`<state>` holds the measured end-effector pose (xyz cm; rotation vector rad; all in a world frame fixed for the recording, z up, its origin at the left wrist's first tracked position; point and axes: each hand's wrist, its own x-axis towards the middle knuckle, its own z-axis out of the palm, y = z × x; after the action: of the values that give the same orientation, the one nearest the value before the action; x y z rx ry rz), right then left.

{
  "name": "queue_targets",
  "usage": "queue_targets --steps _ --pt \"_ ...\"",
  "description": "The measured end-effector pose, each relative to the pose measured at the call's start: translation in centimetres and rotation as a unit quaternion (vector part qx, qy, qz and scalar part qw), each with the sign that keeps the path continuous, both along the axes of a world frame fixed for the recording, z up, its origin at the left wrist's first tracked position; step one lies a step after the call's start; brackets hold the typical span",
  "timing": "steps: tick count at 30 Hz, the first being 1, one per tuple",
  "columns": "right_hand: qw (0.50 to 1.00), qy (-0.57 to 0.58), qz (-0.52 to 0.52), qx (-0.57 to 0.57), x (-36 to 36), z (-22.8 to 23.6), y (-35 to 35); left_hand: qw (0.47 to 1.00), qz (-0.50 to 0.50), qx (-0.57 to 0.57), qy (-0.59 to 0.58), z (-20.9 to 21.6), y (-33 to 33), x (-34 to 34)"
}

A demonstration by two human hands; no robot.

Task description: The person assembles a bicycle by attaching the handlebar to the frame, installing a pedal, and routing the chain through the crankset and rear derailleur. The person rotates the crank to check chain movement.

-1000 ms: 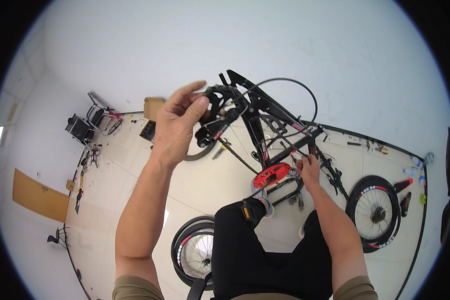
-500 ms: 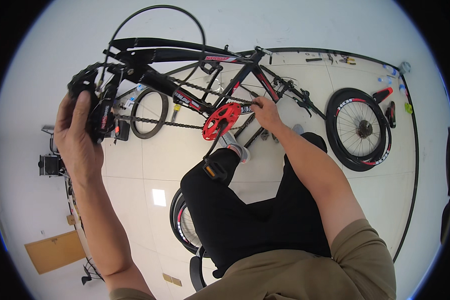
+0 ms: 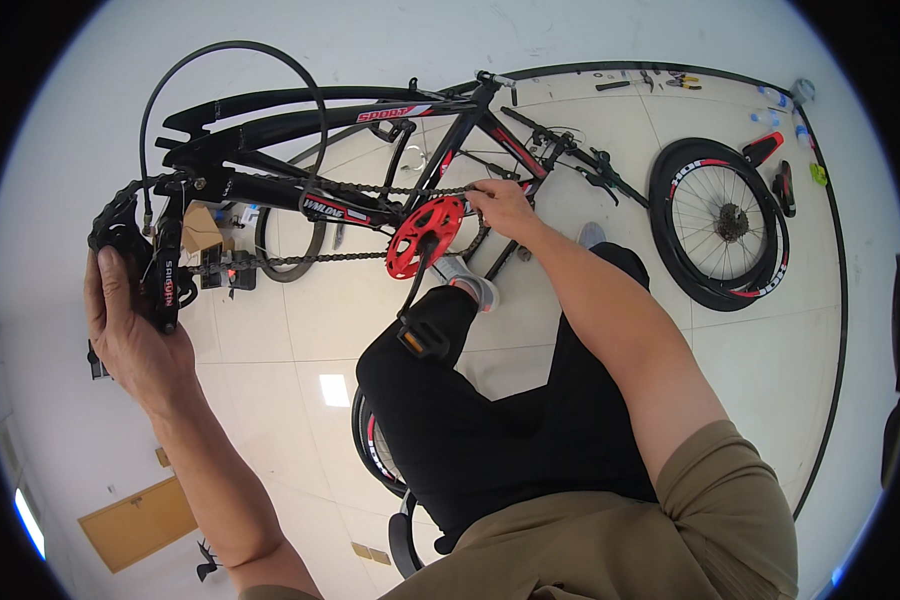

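A black bicycle frame (image 3: 270, 150) with red and white markings stretches across the upper middle. My left hand (image 3: 140, 325) is closed round the black rear derailleur (image 3: 166, 260) at the frame's rear end, far left. From there the chain (image 3: 360, 187) runs in two strands to the red chainring (image 3: 407, 250). Just past the chainring's upper right, my right hand (image 3: 502, 208) pinches the upper strand; its fingertips partly hide the links. A crank with a black pedal (image 3: 425, 338) hangs below the chainring, by my knee. A black cable (image 3: 232, 43) loops above the frame.
At right a wheel (image 3: 720, 225) lies on the tiled floor, near a red and black saddle (image 3: 763, 150). Hand tools (image 3: 625, 85) and bottles (image 3: 773, 97) line the far wall. A tyre (image 3: 290, 240) and cardboard box (image 3: 202, 228) sit behind the chain; another wheel (image 3: 370, 440) is beside my leg.
The frame's rear end and derailleur have moved left and down in the picture with my left hand. My right hand, still on the chain, has shifted slightly left.
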<state>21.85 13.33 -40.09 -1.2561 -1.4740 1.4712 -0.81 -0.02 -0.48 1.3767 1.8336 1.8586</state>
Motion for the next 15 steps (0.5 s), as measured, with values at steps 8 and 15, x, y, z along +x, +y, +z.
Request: queue_targets --steps 8,15 --pt "0.999 -0.016 0.038 0.0 0.1 0.3 -0.7 1.0 -0.026 -0.011 0.01 -0.2 -0.3 -0.8" --pt "0.993 -0.049 -0.042 0.099 0.6 0.0 -2.1 0.997 -0.039 0.025 -0.058 -0.6 -0.2 -0.2"
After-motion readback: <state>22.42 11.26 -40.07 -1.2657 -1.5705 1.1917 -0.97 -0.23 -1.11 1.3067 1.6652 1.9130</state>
